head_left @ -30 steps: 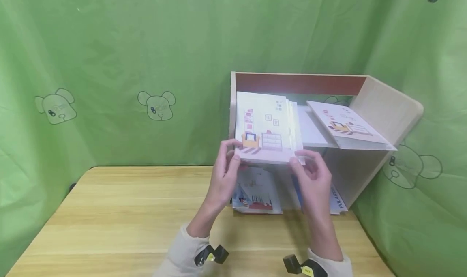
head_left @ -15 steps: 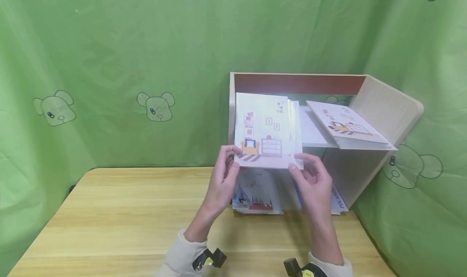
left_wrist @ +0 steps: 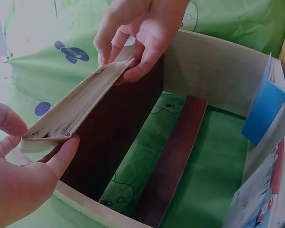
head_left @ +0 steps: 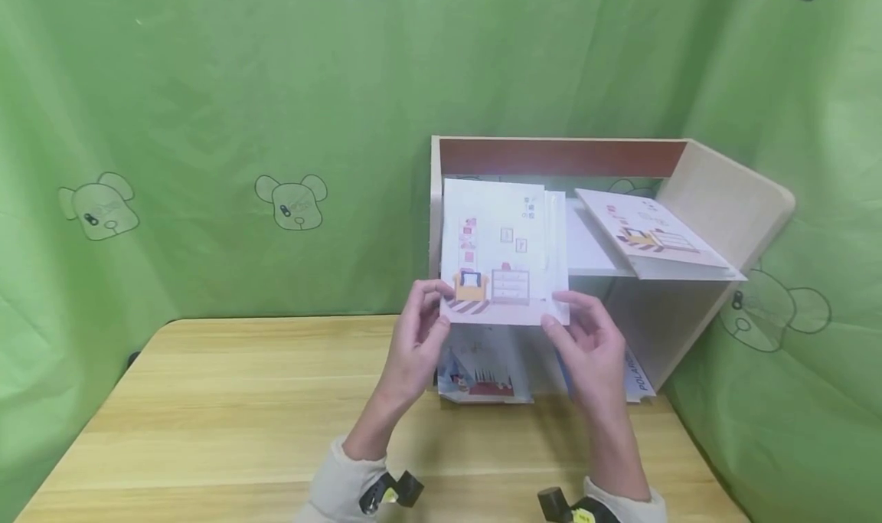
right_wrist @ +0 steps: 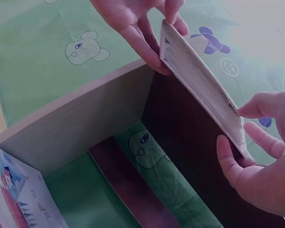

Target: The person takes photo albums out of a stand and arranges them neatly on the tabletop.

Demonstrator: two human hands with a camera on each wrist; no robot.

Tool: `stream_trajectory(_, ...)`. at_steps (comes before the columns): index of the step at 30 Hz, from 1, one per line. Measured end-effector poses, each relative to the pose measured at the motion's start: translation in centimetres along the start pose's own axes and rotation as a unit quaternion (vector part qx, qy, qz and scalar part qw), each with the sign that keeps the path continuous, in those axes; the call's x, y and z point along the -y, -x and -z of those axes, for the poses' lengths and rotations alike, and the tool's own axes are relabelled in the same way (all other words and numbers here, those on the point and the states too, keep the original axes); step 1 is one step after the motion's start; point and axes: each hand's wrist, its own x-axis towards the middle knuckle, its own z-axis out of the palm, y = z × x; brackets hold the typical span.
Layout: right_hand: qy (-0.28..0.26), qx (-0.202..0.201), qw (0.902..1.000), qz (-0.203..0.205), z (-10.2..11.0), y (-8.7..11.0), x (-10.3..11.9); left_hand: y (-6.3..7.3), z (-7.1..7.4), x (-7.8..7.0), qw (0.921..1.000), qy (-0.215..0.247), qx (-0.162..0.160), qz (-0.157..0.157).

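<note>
A book [head_left: 492, 240] with a pale cover, printed with a yellow armchair and a chest of drawers, is held up before the left part of a small wooden shelf [head_left: 730, 194]. My left hand [head_left: 409, 335] pinches its lower left corner, thumb in front. At the lower right corner my right hand [head_left: 589, 347] grips it between thumb and fingers. In the left wrist view the page edges of the book [left_wrist: 78, 102] face the camera. The right wrist view shows the thumb and fingers of my right hand [right_wrist: 270, 147] on either side of the book [right_wrist: 202, 80].
A similar book [head_left: 664, 232] lies slanted on the right of the upper board [head_left: 592, 247]. Below stand a book with a snowy picture [head_left: 485, 370], a blue-covered book [left_wrist: 263, 114] and one lettered "POLARO" [head_left: 639, 374]. The shelf stands on a wooden table [head_left: 241, 400] before a green curtain [head_left: 207, 86].
Both hands and the book have come slightly lower and nearer. The cover has turned more toward the head camera, and less of the page edges shows at the right.
</note>
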Motion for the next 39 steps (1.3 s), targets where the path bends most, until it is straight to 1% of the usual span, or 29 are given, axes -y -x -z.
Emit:
stream_trajectory(3,0.006,0.016,0.9998,0.0,0.5,0.0,-0.1,0.2,0.0,0.2,1.0,-0.005,0.0,0.002)
stream_trajectory(6,0.017,0.039,0.9991,0.003,0.9,0.0,-0.2,0.4,0.0,0.4,1.0,0.0,-0.002,0.0)
stream_trajectory(10,0.024,0.062,0.9978,0.005,1.2,0.0,-0.3,0.6,0.1,0.7,0.9998,0.018,0.004,-0.008)
stream_trajectory(15,0.036,0.079,0.9962,0.011,1.5,0.0,-0.4,1.0,0.4,1.1,0.9989,0.04,0.017,-0.018)
stream_trajectory(20,0.045,0.098,0.994,0.021,1.9,0.0,-0.5,1.2,0.6,1.6,0.9977,0.056,0.02,-0.032)
stream_trajectory(26,0.032,0.108,0.9932,0.029,2.2,0.1,-0.3,1.4,0.6,1.8,0.9968,0.059,0.027,-0.046)
stream_trajectory(32,0.031,0.114,0.9924,0.037,2.4,0.3,-0.1,1.8,0.6,1.4,0.9952,0.068,0.036,-0.061)
stream_trajectory(39,0.016,0.119,0.9913,0.054,2.3,0.7,0.3,2.2,0.8,0.8,0.9927,0.079,0.047,-0.078)
